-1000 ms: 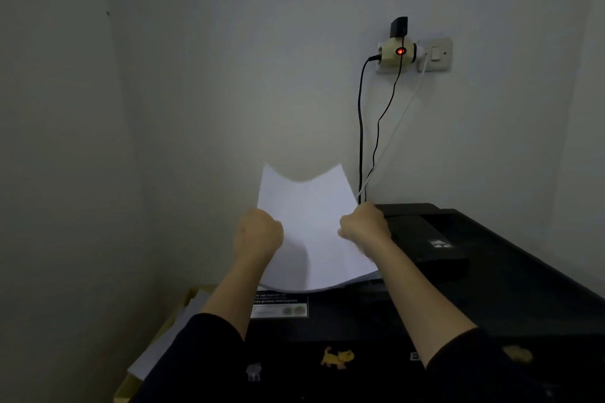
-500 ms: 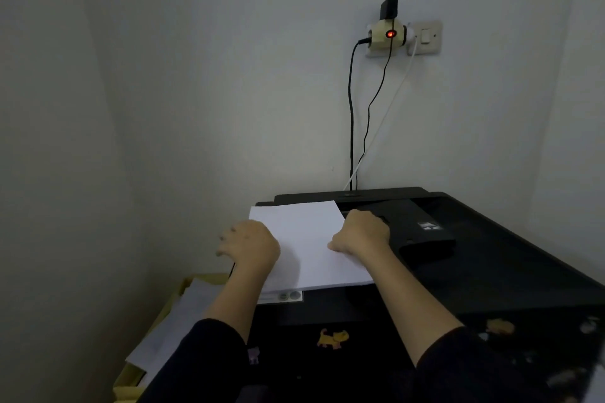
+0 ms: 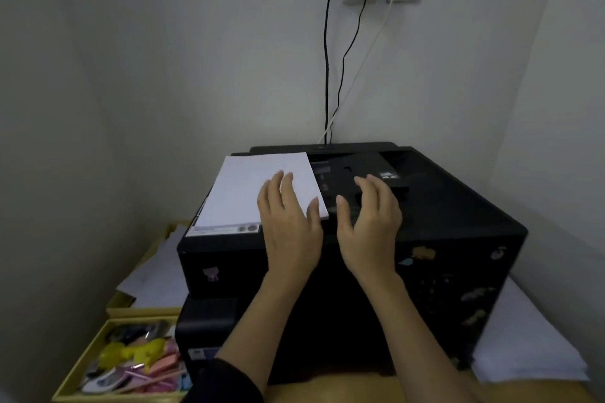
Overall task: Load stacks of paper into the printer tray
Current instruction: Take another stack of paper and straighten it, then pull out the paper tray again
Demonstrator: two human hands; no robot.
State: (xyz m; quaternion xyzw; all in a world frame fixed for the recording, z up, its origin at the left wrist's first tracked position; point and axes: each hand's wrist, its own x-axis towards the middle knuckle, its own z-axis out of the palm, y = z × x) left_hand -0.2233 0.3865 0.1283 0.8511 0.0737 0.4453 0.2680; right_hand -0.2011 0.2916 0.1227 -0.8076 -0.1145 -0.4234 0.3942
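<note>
Both hands have let go of the paper stack [image 3: 262, 190], now flat on the printer [image 3: 442, 206]. The left hand [image 3: 289, 222] hovers open, fingers spread, over its near right corner; the right hand [image 3: 370, 226], open, is beside it.

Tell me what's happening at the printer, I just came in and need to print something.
A person is loading paper. A white paper stack lies flat on the left of the black printer top. Both hands are open with nothing in their grip: the left hand hovers over the stack's near right corner, the right hand over the dark top beside it. More white sheets wait to the printer's right.
</note>
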